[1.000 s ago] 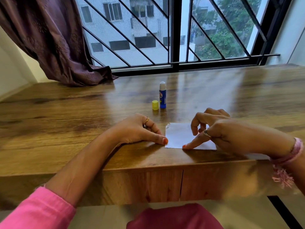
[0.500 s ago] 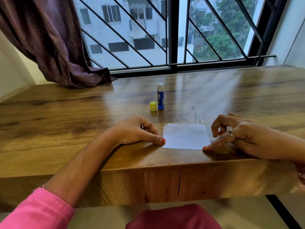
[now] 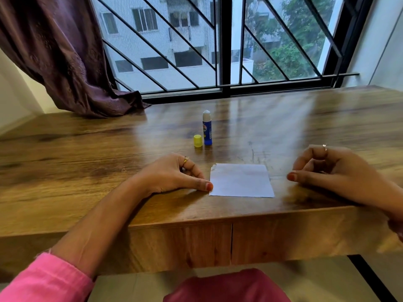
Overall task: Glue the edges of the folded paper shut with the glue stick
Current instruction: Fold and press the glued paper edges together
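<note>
A folded white paper (image 3: 241,180) lies flat near the front edge of the wooden table (image 3: 87,162). My left hand (image 3: 174,174) rests on the table just left of it, fingers curled, thumb tip touching the paper's lower left corner. My right hand (image 3: 333,171) hovers to the right of the paper, clear of it, fingers loosely curled and holding nothing. Behind the paper a blue glue stick (image 3: 207,131) stands upright with its white tip exposed. Its yellow cap (image 3: 197,141) sits just left of it.
A purple curtain (image 3: 65,55) drapes onto the back left of the table. A barred window (image 3: 218,44) runs along the far edge. The table's front edge and drawer fronts (image 3: 231,240) lie just below the paper.
My right hand slid off the paper's lower edge and drew away to the right, leaving the paper uncovered. My left hand stayed at the paper's left corner.
</note>
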Action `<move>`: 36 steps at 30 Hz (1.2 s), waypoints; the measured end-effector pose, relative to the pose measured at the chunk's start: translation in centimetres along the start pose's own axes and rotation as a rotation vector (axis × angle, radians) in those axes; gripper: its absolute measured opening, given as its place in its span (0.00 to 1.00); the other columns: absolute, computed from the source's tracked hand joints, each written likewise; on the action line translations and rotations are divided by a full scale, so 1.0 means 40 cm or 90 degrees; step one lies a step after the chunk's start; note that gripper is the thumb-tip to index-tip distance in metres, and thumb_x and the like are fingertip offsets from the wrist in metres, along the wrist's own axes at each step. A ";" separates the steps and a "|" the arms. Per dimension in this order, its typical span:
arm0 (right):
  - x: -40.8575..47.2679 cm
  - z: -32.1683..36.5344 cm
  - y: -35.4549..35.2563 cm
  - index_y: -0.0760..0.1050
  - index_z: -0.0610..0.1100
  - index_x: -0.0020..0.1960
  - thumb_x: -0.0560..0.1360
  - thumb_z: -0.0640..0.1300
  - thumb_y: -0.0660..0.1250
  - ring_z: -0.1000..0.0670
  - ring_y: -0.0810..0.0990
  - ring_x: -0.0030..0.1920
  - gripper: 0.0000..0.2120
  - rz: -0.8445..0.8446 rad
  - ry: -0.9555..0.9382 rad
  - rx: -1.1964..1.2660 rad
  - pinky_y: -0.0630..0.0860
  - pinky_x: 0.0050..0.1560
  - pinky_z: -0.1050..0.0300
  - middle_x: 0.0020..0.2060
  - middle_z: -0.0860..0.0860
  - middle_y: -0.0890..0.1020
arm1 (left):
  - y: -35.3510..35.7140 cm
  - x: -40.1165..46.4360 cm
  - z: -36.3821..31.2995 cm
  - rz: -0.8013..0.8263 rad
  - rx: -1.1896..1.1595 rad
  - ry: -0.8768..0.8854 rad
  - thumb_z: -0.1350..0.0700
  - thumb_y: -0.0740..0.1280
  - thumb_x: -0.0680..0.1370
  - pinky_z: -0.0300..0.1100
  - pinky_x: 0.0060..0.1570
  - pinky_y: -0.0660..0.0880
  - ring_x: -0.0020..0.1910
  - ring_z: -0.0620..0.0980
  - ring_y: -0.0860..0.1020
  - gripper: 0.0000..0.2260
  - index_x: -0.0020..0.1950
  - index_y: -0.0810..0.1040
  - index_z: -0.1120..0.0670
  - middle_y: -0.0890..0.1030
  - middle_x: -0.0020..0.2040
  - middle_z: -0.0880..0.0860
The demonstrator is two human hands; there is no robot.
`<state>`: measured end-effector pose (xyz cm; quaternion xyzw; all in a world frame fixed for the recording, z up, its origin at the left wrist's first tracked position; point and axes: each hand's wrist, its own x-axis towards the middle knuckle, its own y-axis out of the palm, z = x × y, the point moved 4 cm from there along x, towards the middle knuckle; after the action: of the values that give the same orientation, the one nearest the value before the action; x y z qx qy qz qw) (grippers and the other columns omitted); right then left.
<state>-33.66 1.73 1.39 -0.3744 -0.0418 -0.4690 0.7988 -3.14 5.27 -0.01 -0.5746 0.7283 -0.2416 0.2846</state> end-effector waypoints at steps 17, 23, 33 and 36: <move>-0.009 0.075 0.113 0.74 0.68 0.60 0.74 0.64 0.55 0.61 0.67 0.52 0.17 0.172 -0.054 -0.332 0.66 0.57 0.52 0.49 0.65 0.69 | -0.002 -0.075 -0.072 -0.295 0.131 0.297 0.45 0.66 0.76 0.30 0.28 0.66 0.28 0.43 0.70 0.07 0.48 0.79 0.46 0.72 0.31 0.45; -0.003 0.058 0.103 0.72 0.62 0.64 0.78 0.48 0.60 0.57 0.74 0.51 0.17 0.197 0.011 -0.160 0.70 0.56 0.54 0.48 0.61 0.73 | 0.148 -0.117 -0.146 -0.192 0.293 0.408 0.40 0.62 0.77 0.33 0.27 0.68 0.25 0.40 0.70 0.16 0.56 0.81 0.47 0.69 0.25 0.45; -0.028 0.061 0.085 0.71 0.70 0.61 0.75 0.51 0.57 0.63 0.71 0.50 0.19 0.211 -0.019 -0.249 0.64 0.53 0.59 0.46 0.67 0.71 | 0.193 -0.122 -0.183 -0.216 0.417 0.415 0.33 0.56 0.76 0.36 0.27 0.73 0.27 0.42 0.76 0.23 0.66 0.74 0.41 0.80 0.33 0.44; -0.031 0.068 0.095 0.70 0.72 0.61 0.75 0.53 0.54 0.66 0.68 0.51 0.19 0.232 -0.021 -0.275 0.58 0.53 0.63 0.46 0.67 0.69 | 0.197 -0.120 -0.182 -0.224 0.424 0.415 0.32 0.55 0.75 0.35 0.28 0.72 0.30 0.42 0.78 0.24 0.65 0.75 0.41 0.83 0.37 0.44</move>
<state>-30.62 5.42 0.69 -0.5450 0.1139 -0.3098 0.7707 -12.84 11.90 0.58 -0.4614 0.5548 -0.6724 0.1648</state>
